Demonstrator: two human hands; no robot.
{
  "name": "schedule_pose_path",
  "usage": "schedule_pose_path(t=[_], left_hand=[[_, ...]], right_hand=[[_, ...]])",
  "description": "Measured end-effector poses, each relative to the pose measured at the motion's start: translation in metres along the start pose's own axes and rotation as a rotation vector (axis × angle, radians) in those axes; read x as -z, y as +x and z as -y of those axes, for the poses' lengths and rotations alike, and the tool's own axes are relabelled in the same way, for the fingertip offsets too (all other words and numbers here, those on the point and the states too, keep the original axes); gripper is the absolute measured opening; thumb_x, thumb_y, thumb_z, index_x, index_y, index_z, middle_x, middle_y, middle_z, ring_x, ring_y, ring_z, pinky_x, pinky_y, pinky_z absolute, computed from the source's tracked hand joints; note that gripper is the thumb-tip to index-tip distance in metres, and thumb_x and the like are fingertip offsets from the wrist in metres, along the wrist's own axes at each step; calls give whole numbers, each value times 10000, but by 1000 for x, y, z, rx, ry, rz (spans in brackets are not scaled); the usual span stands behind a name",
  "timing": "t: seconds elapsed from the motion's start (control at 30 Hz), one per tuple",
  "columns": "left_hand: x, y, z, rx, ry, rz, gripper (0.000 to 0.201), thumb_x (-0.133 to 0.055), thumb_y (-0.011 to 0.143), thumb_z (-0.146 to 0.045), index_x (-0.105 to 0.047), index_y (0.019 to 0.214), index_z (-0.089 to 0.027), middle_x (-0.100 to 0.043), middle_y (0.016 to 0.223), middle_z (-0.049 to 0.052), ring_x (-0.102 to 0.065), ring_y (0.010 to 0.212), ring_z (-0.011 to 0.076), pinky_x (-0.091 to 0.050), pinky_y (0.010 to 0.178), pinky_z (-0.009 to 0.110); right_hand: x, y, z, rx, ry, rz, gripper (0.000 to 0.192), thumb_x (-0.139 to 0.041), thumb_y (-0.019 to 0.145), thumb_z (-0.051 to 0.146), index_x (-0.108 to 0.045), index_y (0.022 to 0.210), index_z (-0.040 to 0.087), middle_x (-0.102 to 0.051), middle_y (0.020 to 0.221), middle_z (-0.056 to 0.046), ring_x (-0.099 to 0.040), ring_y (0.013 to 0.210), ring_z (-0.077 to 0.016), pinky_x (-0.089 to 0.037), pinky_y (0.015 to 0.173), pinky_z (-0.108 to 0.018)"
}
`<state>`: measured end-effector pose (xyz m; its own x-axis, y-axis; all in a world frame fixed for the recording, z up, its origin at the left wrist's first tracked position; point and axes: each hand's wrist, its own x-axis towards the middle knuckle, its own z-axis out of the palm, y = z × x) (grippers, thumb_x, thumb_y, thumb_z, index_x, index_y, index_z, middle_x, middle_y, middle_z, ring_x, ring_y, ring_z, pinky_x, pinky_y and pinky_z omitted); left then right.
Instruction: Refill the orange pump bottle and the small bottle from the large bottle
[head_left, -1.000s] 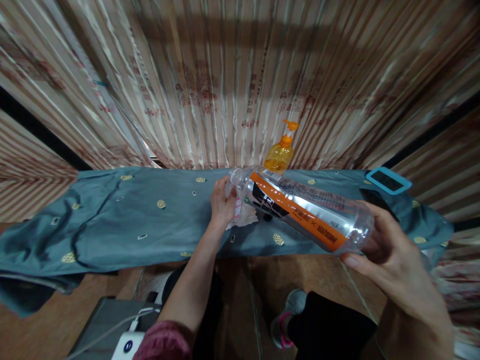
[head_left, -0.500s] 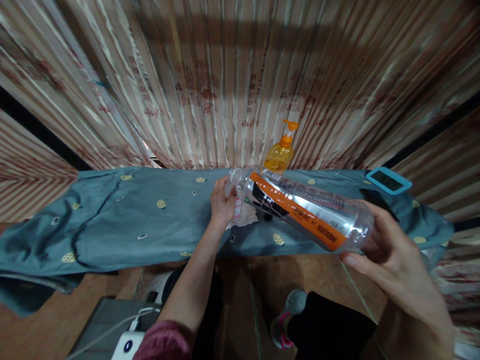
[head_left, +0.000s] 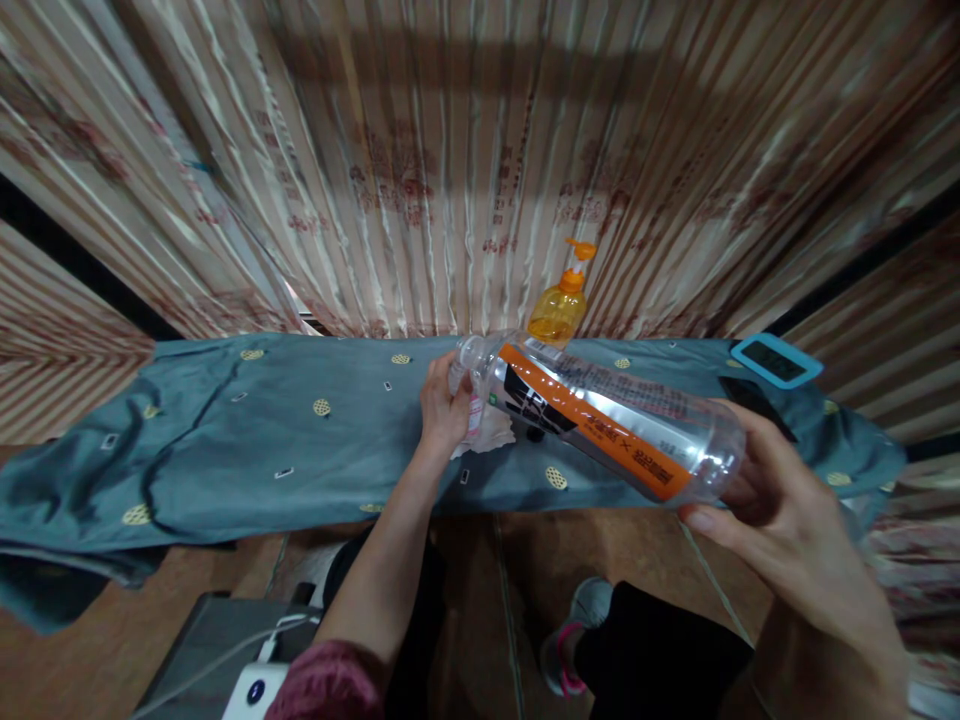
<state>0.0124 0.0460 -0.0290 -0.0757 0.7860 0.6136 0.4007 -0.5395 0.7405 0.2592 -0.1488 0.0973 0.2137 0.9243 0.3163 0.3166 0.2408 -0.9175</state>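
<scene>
A large clear plastic bottle (head_left: 607, 420) with an orange and black label is held tilted above the table: its base is gripped by the right hand (head_left: 780, 530) at near right, while its open neck at the far end is met by the left hand (head_left: 444, 405), whose fingers are closed on a small bottle (head_left: 474, 415) over a crumpled white tissue (head_left: 491, 432). The table is covered by a blue-grey patterned cloth (head_left: 247, 450). An orange pump bottle (head_left: 559, 305) is seen standing just beyond the large bottle before the striped curtain (head_left: 420, 160), and a blue-framed device (head_left: 776, 360) lies at far right.
</scene>
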Motion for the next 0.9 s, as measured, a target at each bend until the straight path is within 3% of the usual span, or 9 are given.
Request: schedule_pose_path(t=[0.4, 0.9], left_hand=[[0, 0, -1, 13, -16, -4, 367, -504, 970, -488, -654, 1112, -185, -687, 1021, 91, -662, 978, 263, -531, 878, 401], [-1, -1, -4, 58, 6, -16, 320, -505, 966, -409, -650, 1157, -198, -703, 1025, 91, -674, 982, 257, -551, 893, 399]], right_hand=[[0, 1, 0, -28, 6, -15, 835, -947, 475, 163, -683, 1209, 461, -772, 1177, 148, -764, 996, -100, -542, 845, -112], [-2, 1, 0, -9, -35, -26, 799, -949, 490, 212, -672, 1209, 423, -792, 1147, 85, -789, 919, -159, -599, 755, -166]])
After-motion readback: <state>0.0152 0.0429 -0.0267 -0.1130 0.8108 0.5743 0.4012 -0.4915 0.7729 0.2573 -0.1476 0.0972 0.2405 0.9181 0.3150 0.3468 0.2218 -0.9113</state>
